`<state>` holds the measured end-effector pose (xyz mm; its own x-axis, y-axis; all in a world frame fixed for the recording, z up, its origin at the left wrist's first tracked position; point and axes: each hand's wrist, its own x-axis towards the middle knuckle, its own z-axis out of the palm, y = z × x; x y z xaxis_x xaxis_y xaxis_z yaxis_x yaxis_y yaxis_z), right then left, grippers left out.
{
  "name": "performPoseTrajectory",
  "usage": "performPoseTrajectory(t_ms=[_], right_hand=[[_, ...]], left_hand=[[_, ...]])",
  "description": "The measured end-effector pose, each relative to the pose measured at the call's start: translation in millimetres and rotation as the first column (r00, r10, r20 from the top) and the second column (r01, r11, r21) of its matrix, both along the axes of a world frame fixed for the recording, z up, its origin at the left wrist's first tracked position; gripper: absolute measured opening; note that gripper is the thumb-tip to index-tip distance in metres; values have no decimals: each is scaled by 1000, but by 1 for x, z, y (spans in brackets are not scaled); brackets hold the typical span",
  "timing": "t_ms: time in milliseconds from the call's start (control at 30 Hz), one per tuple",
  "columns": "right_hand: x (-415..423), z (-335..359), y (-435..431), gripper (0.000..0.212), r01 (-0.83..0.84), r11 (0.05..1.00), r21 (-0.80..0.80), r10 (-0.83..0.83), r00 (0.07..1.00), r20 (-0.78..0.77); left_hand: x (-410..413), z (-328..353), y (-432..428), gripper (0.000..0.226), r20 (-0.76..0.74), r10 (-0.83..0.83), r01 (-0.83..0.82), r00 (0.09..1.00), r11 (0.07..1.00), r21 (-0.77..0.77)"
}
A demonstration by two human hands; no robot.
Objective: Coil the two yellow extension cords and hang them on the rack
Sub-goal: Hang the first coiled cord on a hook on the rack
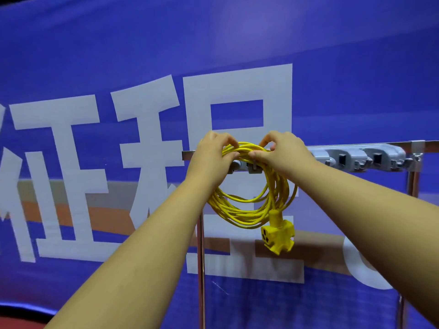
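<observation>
A coiled yellow extension cord (251, 186) hangs in a loose bundle of many loops against the left end of the rack (356, 157), a metal rail on chrome posts carrying a row of grey plastic clip holders. The top of the coil sits at the rail beside the leftmost grey holders. The cord's chunky yellow multi-outlet socket block (278, 233) dangles below the coil at its lower right, its slotted face turned toward the camera. Only one cord is in view.

Both arms reach up, left hand (210, 155) and right hand (282, 150) pinched shut (thumbs nearly meeting).
</observation>
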<state>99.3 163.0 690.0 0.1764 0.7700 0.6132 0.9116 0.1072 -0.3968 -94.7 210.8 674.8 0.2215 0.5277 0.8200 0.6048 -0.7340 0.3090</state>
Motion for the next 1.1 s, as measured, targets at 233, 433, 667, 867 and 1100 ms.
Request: performPoseTrajectory(t_ms=[233,433,667,867,1100], right_hand=[[7,-12,2,63,32,999,38,-32,999,2],[15,-24,-6,63,-50,998,43,44,991,126],[10,-26,-13,70,55,997,47,-63,979,194],[7,-35,-18,80,87,989,116,-118,950,288],[8,-50,-23,64,29,960,279,-128,931,342]], left_hand=[[-4,-8,-2,9,205,-82,108,975,987,-121],[-1,-12,1,9,365,-129,214,922,955,-204],[-26,-19,9,23,396,-316,429,862,871,-238],[-29,-31,15,19,459,-244,391,854,884,-257],[-23,-35,12,18,444,-174,287,879,937,-201]])
